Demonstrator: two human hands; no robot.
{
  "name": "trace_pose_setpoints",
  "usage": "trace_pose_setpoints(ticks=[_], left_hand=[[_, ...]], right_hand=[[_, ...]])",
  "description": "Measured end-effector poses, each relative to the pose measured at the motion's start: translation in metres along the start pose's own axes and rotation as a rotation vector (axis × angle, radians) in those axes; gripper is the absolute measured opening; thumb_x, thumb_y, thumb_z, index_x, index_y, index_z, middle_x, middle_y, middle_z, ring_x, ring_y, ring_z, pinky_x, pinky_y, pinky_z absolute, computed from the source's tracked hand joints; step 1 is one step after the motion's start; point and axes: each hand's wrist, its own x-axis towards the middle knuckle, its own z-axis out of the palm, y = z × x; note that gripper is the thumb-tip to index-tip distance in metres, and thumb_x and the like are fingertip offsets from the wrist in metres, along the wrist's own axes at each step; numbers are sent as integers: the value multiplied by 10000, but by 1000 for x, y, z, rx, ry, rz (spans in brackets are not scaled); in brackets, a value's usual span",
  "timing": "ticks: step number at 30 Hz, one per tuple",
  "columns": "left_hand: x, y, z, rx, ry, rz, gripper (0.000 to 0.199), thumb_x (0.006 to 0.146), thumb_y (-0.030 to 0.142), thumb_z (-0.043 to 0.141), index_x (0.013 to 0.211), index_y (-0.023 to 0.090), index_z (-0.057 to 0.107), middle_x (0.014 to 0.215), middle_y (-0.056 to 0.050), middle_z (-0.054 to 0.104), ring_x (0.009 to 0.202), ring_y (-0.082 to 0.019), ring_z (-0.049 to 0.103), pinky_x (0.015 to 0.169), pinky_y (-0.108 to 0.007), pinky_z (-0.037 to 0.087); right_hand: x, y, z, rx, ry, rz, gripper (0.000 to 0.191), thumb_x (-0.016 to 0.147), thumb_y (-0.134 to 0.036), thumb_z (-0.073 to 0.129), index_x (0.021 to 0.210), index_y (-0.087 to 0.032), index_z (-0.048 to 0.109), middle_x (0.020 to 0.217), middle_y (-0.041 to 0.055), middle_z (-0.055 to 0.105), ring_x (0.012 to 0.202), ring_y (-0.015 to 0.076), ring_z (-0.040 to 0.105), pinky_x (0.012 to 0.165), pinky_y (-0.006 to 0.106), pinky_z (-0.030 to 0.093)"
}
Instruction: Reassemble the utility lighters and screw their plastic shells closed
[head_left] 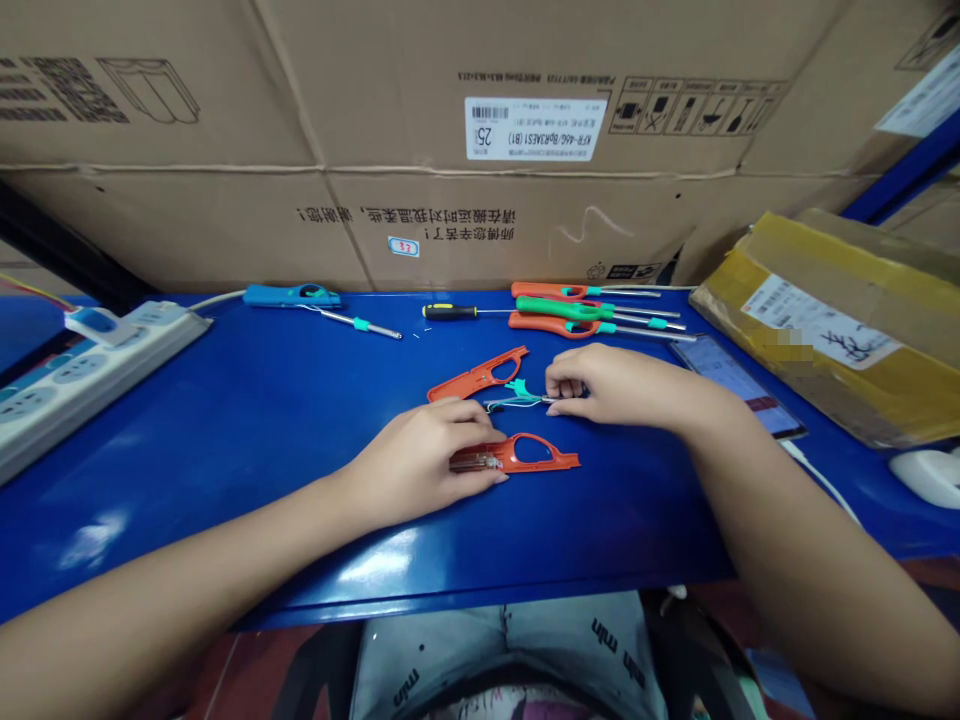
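The left hand [426,452] is curling its fingers around the left end of an orange casing half [508,457], which is lying left to right on the blue surface [300,410], narrow tip pointing right, cradling a metallic insert [480,462]. The right hand [589,385] is pinching a thin rod [547,400], extending leftward. A taped carton [840,330] is hiding its contents.

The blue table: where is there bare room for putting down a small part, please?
One bare patch of the blue table lies between the power strip and the left hand; another, between the forearms, towards the front. It is crowded around that hand and the right hand, with orange casing halves, and at back right, with lighters, phone and taped box.
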Motion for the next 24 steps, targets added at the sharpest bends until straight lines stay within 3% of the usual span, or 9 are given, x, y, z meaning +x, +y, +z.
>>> trace_pose_setpoints(ticks=[6, 12, 18, 24], left_hand=[[0, -1, -1, 38, 30, -43, 300, 875, 414, 725, 1107, 224, 752, 1145, -55, 720, 1052, -243, 686, 936, -388, 559], [1, 1, -2, 71, 24, -53, 345, 830, 472, 742, 1076, 230, 755, 1125, -52, 727, 1008, -244, 689, 917, -379, 547], [1, 2, -22, 222, -81, 38, 229, 843, 360, 695, 1034, 235, 684, 1042, -24, 712, 944, -234, 669, 830, -362, 506], [0, 0, -34, 284, -177, 83, 128, 878, 337, 661, 864, 219, 613, 840, -2, 645, 747, -185, 616, 680, -301, 445]], right_hand=[[-1, -1, 0, 56, -86, -43, 119, 870, -287, 707, 844, -185, 653, 844, 12, 674, 751, 144, 581, 657, 263, 386], [2, -4, 6, 26, 36, -39, 280, 932, -475, 632, 873, -200, 638, 868, 10, 676, 708, 134, 548, 611, 259, 348], [7, -11, 12, -104, 98, 46, 272, 961, -417, 588, 797, -200, 600, 796, 1, 655, 617, 119, 483, 565, 269, 279], [9, -9, 10, -96, 232, 27, 225, 966, -384, 566, 855, -190, 585, 897, 31, 666, 703, 140, 518, 612, 278, 303]])
